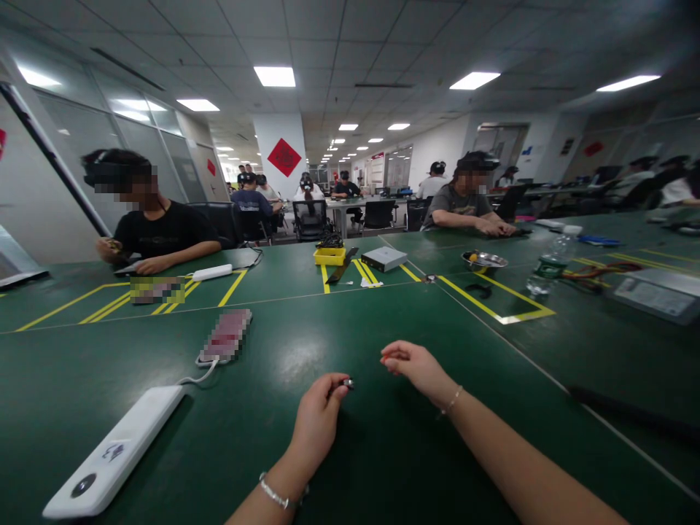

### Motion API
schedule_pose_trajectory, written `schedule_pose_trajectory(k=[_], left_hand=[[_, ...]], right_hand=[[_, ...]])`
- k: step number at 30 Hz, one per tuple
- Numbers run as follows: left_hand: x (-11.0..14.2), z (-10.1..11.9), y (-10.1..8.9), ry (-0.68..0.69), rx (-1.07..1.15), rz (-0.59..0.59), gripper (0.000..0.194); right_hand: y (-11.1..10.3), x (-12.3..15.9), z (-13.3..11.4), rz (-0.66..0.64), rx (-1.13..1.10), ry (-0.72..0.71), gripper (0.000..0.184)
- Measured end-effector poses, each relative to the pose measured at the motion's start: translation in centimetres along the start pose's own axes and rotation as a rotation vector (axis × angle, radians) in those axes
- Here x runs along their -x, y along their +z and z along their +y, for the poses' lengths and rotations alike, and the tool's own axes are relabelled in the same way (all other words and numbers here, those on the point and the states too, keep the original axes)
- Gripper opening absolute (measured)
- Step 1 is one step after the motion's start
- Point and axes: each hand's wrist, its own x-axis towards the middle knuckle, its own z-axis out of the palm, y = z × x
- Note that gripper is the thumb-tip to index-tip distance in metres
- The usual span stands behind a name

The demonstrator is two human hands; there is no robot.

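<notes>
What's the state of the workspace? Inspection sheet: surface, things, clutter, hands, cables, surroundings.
Surface: green table, seams, yellow tape; spills: nothing seen.
Things: small metallic piece; small orange-red piece, both too small to identify.
Clutter: phone, long white device, yellow bin, silver box, metal bowl, bottle.
Hands: left pinches the metallic piece; right has the orange-red piece at its fingers.
Cables: white cable joins device and phone; red-and-dark bundle far right.
Surroundings: person at left, person at right, both seated across; more people behind.
</notes>
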Motion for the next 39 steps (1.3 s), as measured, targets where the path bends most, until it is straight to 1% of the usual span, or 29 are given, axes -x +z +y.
schedule_pose_trajectory(k=[3, 5, 7, 10, 13, 16, 19, 23, 25, 29, 32, 39], left_hand=[[0.0, -0.1, 0.1, 0.034, 0.002, 0.031, 0.018], [-0.1, -0.2, 0.1, 0.039, 0.012, 0.05, 0.018], [-0.1, -0.2, 0.2, 0.031, 0.026, 0.067, 0.017], [-0.1, -0.3, 0.2, 0.007, 0.037, 0.08, 0.019], [-0.1, -0.4, 0.2, -0.001, 0.033, 0.074, 0.021], [0.0, -0.5, 0.2, 0.009, 0.043, 0.064, 0.021], [0.0, -0.5, 0.3, 0.015, 0.06, 0.06, 0.021], [0.1, -0.3, 0.3, 0.008, 0.068, 0.05, 0.02], [0.1, -0.2, 0.3, 0.021, 0.064, 0.028, 0.019], [0.3, 0.1, 0.2, 0.047, 0.032, 0.0, 0.018], [0.4, 0.4, 0.2, 0.056, -0.01, -0.013, 0.018], [0.4, 0.5, 0.4, 0.036, -0.05, 0.052, 0.016]], right_hand=[[3.5, 1.6, -1.3, -0.099, -0.219, 0.037, 0.021], [5.0, 2.4, -1.9, -0.152, -0.347, 0.086, 0.023], [5.6, 2.9, -2.1, -0.182, -0.456, 0.135, 0.026], [5.7, 2.9, -1.8, -0.148, -0.522, 0.168, 0.029], [5.2, 2.4, -1.2, -0.084, -0.515, 0.165, 0.028], [4.9, 2.0, -0.7, -0.059, -0.51, 0.155, 0.028], [4.8, 1.9, -0.5, -0.077, -0.538, 0.171, 0.027], [4.8, 2.1, -0.6, -0.152, -0.613, 0.279, 0.023], [4.9, 2.2, -0.6, -0.159, -0.626, 0.304, 0.022], [5.1, 2.3, -0.3, -0.139, -0.62, 0.293, 0.023], [5.5, 2.3, 0.1, -0.108, -0.627, 0.277, 0.026], [6.8, 2.9, -0.1, -0.059, -0.592, 0.232, 0.04]])
